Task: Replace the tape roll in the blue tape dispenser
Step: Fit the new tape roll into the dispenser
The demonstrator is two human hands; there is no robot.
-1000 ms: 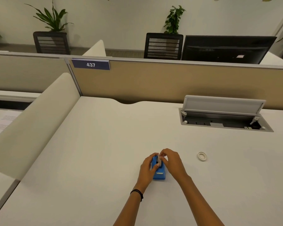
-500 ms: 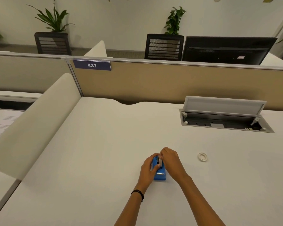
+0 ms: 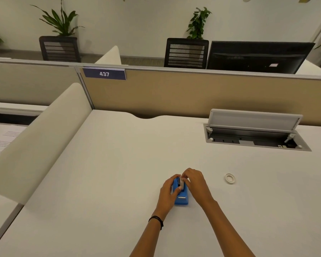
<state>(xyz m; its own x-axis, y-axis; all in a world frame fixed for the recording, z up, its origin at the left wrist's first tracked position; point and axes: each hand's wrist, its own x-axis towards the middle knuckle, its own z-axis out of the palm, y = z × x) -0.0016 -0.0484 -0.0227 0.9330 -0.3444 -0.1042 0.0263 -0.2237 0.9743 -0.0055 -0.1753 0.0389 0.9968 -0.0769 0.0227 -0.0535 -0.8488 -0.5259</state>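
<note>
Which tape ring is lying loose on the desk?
The white ring to the right of the blue dispenser, flat and untouched; the other roll sits in that dispenser, held by the right hand.

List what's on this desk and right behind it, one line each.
Blue plastic tape dispenser: one, blue, on desk between the hands
Whitish tape roll: one, whitish, in dispenser top
Small white ring: one, white, on desk right of hands
White desk: one, white, foreground
Grey cable hatch: one, grey, open, desk's far right
Blue number plate: one, blue, on beige partition
Black monitor: one, black, behind partition
Black mesh chairs: two, black, behind partition
Left hand: grips dispenser
Right hand: pinches roll
</note>
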